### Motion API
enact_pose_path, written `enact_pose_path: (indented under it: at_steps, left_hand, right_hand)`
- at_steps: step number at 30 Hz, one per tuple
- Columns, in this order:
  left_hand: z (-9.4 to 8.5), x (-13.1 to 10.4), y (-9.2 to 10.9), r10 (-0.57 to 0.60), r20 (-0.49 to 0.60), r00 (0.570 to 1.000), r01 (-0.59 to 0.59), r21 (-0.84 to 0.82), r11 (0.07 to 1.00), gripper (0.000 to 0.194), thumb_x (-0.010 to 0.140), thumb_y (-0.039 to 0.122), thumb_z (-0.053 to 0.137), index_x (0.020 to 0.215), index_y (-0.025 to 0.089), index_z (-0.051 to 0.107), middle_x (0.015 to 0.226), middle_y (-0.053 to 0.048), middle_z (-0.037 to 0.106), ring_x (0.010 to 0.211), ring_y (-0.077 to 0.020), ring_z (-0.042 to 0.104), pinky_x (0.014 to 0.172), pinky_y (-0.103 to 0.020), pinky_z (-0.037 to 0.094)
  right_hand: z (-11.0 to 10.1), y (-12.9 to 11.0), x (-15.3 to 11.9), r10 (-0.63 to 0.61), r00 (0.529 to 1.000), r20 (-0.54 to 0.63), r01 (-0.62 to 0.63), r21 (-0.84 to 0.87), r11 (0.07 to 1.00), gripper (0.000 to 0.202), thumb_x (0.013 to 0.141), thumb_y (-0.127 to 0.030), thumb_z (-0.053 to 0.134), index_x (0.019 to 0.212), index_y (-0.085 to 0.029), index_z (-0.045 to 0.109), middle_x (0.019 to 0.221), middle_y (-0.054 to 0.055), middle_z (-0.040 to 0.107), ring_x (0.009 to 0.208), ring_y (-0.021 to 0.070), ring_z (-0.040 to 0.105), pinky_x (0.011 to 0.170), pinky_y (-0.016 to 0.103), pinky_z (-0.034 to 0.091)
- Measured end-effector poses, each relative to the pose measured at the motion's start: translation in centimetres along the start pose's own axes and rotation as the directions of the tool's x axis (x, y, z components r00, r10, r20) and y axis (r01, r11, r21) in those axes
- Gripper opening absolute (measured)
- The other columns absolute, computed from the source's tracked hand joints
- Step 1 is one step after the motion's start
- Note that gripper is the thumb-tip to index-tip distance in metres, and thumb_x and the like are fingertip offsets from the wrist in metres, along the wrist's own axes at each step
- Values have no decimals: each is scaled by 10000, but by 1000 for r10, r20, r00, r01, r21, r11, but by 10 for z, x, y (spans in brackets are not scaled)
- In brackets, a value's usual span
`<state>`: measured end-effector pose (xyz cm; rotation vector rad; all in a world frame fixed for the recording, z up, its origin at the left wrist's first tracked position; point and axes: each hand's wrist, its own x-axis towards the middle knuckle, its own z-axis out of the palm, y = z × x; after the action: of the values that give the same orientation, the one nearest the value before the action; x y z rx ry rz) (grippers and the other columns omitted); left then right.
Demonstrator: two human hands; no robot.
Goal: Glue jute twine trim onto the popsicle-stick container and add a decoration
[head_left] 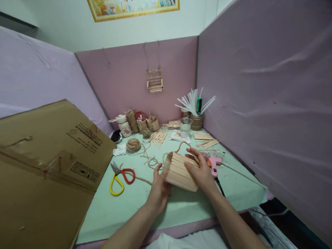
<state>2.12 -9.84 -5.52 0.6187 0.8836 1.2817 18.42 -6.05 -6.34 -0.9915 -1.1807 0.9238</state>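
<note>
We hold the wooden-stick piece (pixel 181 171) between both hands, lifted over the near part of the table (pixel 181 211). The pressure of our grip could, we judge, spring a stick loose if a joint is weak. The rope (pixel 183 143), looping up beyond its far edge, could snag on the loose twine (pixel 151 160) lying just past it if we turn the piece carelessly. The glue gun (pixel 214 162) lies just beside our right hand, its orange front end toward us; if it is hot, a sideways shift could bring skin against it.

The broad face of the piece tilts up and toward us. Its sticks run lengthwise from left to right, sloping down toward the right, with rounded ends along the left side. The outline looks near square, so we cannot name a firm long axis beyond that of the sticks.

Our left hand (pixel 160 190) closes on the left side, thumb raised near the corner; what its hidden fingers do underneath, we cannot tell. Our right hand (pixel 201 169) grips the right part, thumb flat on the face, fingers curled over the far edge beside the rope.

Farther left lie the scissors (pixel 121 177), well apart from our hands.
</note>
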Motion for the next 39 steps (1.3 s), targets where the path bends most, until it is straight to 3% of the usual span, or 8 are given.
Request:
enact_pose_path:
  at_steps: [6, 10, 15, 23, 31, 33, 36, 39]
  left_hand:
    - [-33, 26, 39, -197, 165, 966, 147, 276, 950, 583, 703, 582, 696, 1144, 231, 547, 959, -72, 684, 788, -189, 656, 654, -264, 469]
    - [-35, 39, 54, -86, 224, 971, -4, 374, 928, 485, 722, 552, 693, 1066, 216, 633, 973, -49, 670, 792, -161, 624, 656, -234, 456]
    - [-35, 33, 58, -81, 222, 972, -37, 483, 875, 441, 765, 552, 648, 1024, 198, 697, 885, -61, 684, 799, -190, 609, 684, -257, 454]
    - [-41, 36, 55, -124, 237, 964, 18, 403, 915, 469, 804, 590, 562, 890, 164, 737, 977, -127, 716, 909, -228, 646, 830, -298, 471]
    - [-28, 39, 56, -84, 247, 965, -44, 472, 880, 277, 730, 414, 702, 814, 159, 768, 868, -113, 728, 778, -215, 629, 720, -292, 446]
    - [-25, 39, 56, -79, 222, 972, -40, 485, 874, 282, 728, 419, 697, 799, 157, 770, 833, -108, 727, 743, -207, 619, 685, -288, 433]
    - [-24, 40, 55, -96, 199, 975, -14, 489, 872, 301, 733, 430, 680, 803, 151, 768, 835, -106, 726, 738, -196, 612, 645, -273, 412]
    - [-25, 42, 52, -125, 183, 975, 23, 478, 878, 317, 742, 437, 663, 808, 143, 762, 827, -100, 723, 711, -177, 602, 614, -259, 388]
  right_hand:
    - [-1, -6, -6, 8, 987, 161, -8, 1, 1000, 514, 785, -333, 680, 1251, -268, 476, 1345, 99, 544, 1153, 254, 583, 978, 437, 459]
    - [6, -18, -9, -12, 966, 258, 43, -115, 992, 498, 786, -278, 664, 1254, -270, 492, 1330, 81, 556, 1144, 245, 583, 992, 424, 449]
    - [14, -26, -1, 6, 942, 336, 57, -177, 983, 454, 782, -289, 661, 1215, -252, 530, 1271, 74, 597, 1133, 239, 590, 1013, 433, 441]
    - [16, -31, 30, 204, 898, 390, -202, -46, 978, 392, 766, -405, 702, 1108, -235, 613, 1184, 92, 683, 1146, 265, 609, 999, 455, 451]
    - [24, -35, 40, 390, 806, 445, -406, -64, 912, 429, 752, -455, 707, 1109, -231, 624, 1133, 95, 700, 1050, 254, 660, 953, 431, 477]
    - [17, -33, 40, 372, 842, 391, -335, -161, 928, 472, 754, -463, 697, 1163, -247, 601, 1146, 88, 689, 1081, 254, 639, 952, 437, 468]
    - [-11, -29, 39, 230, 952, 200, -151, -347, 926, 454, 749, -445, 690, 1152, -255, 603, 1159, 84, 671, 1057, 246, 632, 904, 408, 479]
    - [-51, -31, 35, 131, 991, -11, -106, -656, 747, 301, 787, -502, 611, 883, -221, 663, 877, 86, 715, 773, 240, 666, 717, 372, 486]
